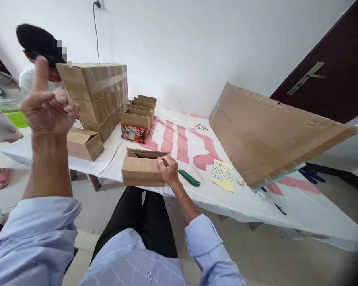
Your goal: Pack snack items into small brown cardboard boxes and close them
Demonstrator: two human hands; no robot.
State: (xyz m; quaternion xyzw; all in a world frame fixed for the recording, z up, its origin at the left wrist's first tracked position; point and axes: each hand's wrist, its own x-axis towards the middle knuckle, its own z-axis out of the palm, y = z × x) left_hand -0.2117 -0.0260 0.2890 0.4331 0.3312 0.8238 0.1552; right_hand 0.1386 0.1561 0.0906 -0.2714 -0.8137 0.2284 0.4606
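Observation:
My right hand (168,169) rests on the right end of a small brown cardboard box (141,171) at the near edge of the table; its fingers curl over the box's top flap. My left hand (47,105) is raised in the air at the left, index finger pointing up and the other fingers curled in, holding nothing I can see. A green-handled tool (189,178) lies just right of my right hand.
A yellow sticker sheet (223,175) lies on the white and pink table cover (181,143). A large flat cardboard sheet (265,135) leans at the right. Taped cartons (100,95), open boxes (139,115) and a red packet (134,133) stand at the back. Another person is behind the cartons.

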